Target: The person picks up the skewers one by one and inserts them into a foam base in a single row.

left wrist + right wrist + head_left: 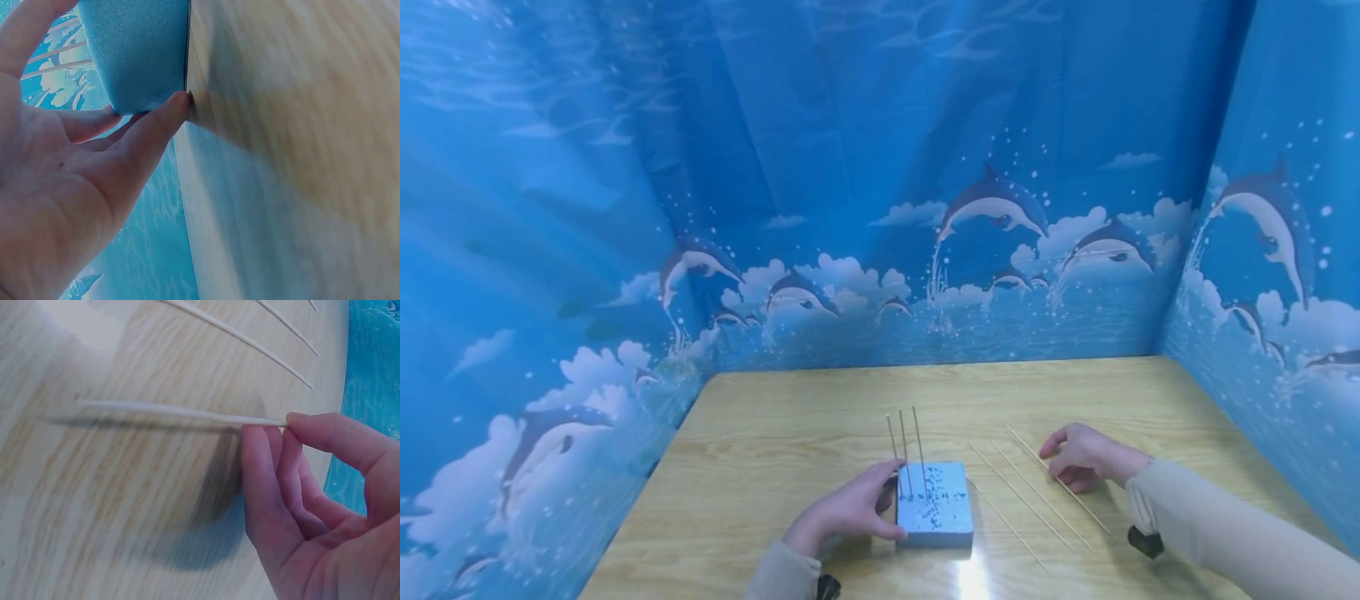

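Observation:
A light blue foam block with many small dark holes in its top lies on the table. Three thin sticks stand upright in it towards its left side. My left hand grips the block's left side, thumb at the near corner and fingers at the far one; the left wrist view shows the foam block between them. To the right, my right hand pinches a thin wooden stick between thumb and fingertips. That stick slants low over the table, its shadow close beneath it.
Three more wooden sticks, one of them a stick near the middle, lie slantwise on the wooden table between block and right hand. A blue dolphin-print curtain hangs behind the table and along both sides.

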`<action>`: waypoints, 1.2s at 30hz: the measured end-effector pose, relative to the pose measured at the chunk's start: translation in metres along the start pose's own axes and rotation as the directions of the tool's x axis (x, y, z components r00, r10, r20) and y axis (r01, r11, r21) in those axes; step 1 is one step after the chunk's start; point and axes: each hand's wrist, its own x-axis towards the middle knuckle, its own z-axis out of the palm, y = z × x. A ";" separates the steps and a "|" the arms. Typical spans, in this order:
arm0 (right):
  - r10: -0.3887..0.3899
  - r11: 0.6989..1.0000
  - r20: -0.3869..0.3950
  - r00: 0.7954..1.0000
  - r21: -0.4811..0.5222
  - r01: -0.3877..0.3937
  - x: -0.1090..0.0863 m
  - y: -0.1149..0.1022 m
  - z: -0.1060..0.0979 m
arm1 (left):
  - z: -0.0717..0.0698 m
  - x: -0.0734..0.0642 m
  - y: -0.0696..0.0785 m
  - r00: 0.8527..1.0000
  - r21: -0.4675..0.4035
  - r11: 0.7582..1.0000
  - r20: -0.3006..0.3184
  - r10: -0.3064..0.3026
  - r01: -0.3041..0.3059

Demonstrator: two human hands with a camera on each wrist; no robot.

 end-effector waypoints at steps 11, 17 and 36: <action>-0.033 0.999 0.024 0.999 0.036 0.032 -0.003 -0.010 -0.005 | 0.000 0.001 -0.001 1.000 0.021 1.000 -0.016 -0.011 0.011; -0.051 0.998 0.015 0.999 0.041 0.051 -0.007 -0.016 -0.004 | -0.001 0.001 -0.001 1.000 0.038 0.999 -0.019 -0.009 0.010; -0.233 0.941 0.117 0.965 0.276 0.194 -0.036 -0.057 -0.019 | 0.001 0.000 0.001 1.000 0.020 1.000 -0.023 -0.019 0.020</action>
